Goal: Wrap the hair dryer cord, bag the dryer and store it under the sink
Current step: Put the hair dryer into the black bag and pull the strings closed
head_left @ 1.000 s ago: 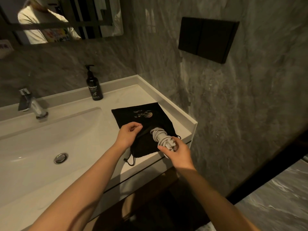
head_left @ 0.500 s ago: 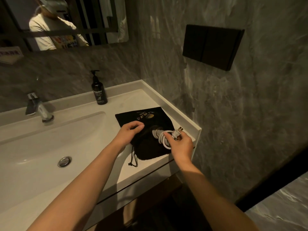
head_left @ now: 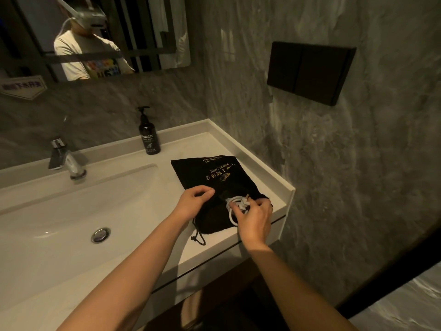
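Note:
A black drawstring bag (head_left: 210,174) with gold lettering lies on the white counter (head_left: 181,149) to the right of the basin. My left hand (head_left: 193,201) pinches the bag's upper edge at its open mouth. My right hand (head_left: 254,217) grips the coiled white cord (head_left: 235,203) at the bag's mouth. The dryer's body is hidden inside the dark bag. The bag's drawstring (head_left: 199,238) trails toward the counter's front edge.
A black soap pump bottle (head_left: 148,136) stands at the back of the counter. The chrome faucet (head_left: 65,158) and the basin with its drain (head_left: 100,234) lie to the left. A grey marble wall with a dark panel (head_left: 309,71) rises on the right. Dark space opens below the counter.
My right hand has pushed the coiled cord further into the bag's mouth. My left hand keeps its hold on the bag's edge. The camera has tilted down a little.

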Motion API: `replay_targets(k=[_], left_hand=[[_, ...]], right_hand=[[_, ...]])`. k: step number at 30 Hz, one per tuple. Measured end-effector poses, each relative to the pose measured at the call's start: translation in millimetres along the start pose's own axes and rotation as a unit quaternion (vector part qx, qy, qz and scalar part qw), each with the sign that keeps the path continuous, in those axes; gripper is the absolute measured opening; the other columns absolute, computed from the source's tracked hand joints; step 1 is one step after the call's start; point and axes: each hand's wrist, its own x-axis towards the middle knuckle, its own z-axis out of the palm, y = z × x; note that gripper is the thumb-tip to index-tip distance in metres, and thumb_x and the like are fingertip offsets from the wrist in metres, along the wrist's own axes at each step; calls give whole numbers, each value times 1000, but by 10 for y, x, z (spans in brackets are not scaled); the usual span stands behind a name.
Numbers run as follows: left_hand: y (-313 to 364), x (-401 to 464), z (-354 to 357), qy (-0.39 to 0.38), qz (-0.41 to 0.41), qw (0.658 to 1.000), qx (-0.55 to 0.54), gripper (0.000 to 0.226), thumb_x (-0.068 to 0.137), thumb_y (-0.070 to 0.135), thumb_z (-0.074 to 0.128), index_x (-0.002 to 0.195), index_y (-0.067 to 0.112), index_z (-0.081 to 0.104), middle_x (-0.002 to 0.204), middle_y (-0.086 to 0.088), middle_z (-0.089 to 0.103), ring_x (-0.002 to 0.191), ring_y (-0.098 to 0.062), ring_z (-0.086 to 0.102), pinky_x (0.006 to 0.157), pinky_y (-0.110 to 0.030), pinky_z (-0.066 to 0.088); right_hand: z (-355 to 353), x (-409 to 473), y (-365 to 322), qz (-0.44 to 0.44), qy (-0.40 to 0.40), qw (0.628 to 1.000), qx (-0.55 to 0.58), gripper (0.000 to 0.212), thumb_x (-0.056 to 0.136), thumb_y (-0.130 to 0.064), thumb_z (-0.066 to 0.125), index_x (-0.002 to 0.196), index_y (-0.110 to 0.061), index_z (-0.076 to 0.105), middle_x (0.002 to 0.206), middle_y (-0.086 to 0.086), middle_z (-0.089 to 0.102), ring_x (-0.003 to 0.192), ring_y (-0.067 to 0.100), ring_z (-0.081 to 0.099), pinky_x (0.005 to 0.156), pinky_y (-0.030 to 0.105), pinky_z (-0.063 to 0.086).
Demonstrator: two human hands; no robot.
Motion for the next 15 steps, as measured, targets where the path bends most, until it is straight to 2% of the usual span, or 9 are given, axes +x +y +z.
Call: replay_targets(k=[3,5,7,9,11,13,15], left_hand=[[-23,5,1,3,-4,1000,3,12,93,26,58,95,26,69,113,-6,68,112,-25,60,101,-46,47],[-44,9,-4,6,-8,1000,4,11,92,27,58,94,28,69,114,-5,68,113,-25,60,102,-49,45],[-57,8,-15,6,-13,1000,5,11,92,27,58,93,28,69,114,-6,68,113,-25,60,102,-50,45],[-57,8,-28,6,-19,1000,2,11,92,27,59,91,29,69,113,-7,68,112,-27,60,101,-50,47],[-57,4,-34,8,-22,1000,-7,11,92,26,59,89,29,69,110,-8,69,110,-29,61,98,-49,49],[-63,1,-47,10,-23,1000,-14,12,92,25,59,89,28,69,109,-9,69,110,-29,62,96,-46,50],[-68,0,-66,15,-21,1000,-16,11,92,25,60,89,28,70,109,-8,69,111,-29,61,98,-45,48]], right_hand=[[-9,-11,10,1,-49,998,44,50,82,-53,61,113,-14,63,104,7,62,98,24,60,79,35,51],[12,-33,23,5,-84,993,86,48,84,-51,59,114,-13,60,105,6,66,101,23,63,81,35,52],[4,-58,32,2,-86,991,102,54,84,-46,61,125,-13,51,108,7,67,104,23,63,85,37,53],[-24,-80,45,-22,-76,992,103,61,81,-42,67,129,-13,42,93,1,68,93,18,66,79,35,54],[-47,-106,47,-65,-73,992,76,49,80,-39,70,116,-18,44,72,-8,61,75,12,64,68,31,53],[-40,-116,56,-102,-83,990,46,35,80,-39,69,102,-22,47,69,-9,57,69,8,60,64,29,52],[-21,-111,71,-136,-93,986,23,30,80,-38,69,96,-24,49,74,-10,57,72,8,59,66,29,52]])
